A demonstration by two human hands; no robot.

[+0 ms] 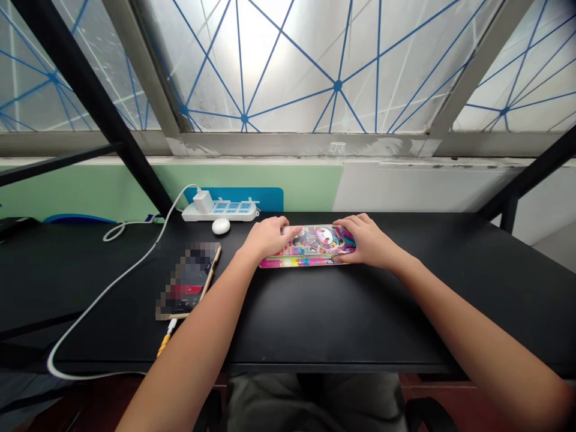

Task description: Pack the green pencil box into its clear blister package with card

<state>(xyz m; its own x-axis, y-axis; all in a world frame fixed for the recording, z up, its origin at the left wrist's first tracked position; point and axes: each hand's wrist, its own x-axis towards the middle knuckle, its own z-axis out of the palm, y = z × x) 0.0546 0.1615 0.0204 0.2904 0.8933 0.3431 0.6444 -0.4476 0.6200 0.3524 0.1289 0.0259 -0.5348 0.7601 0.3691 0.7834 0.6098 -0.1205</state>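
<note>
A long, flat box (310, 245) with a bright pink, purple and blue cartoon print, much like a pencil case, lies on the black desk. A round white character face shows on its top, and a pink strip runs along its near edge. My left hand (269, 237) grips the left end, thumb across the top. At the right end, my right hand (368, 241) has its fingers over the far corner and its thumb at the near side. Both hands partly hide the ends of the box.
A phone or tablet (191, 282), partly blurred, lies left of my left forearm with a cable (172, 326) plugged in. Behind it are a small white rounded case (221, 226) and a white power strip (234, 208). A white cord (114, 282) loops across the desk (342, 324).
</note>
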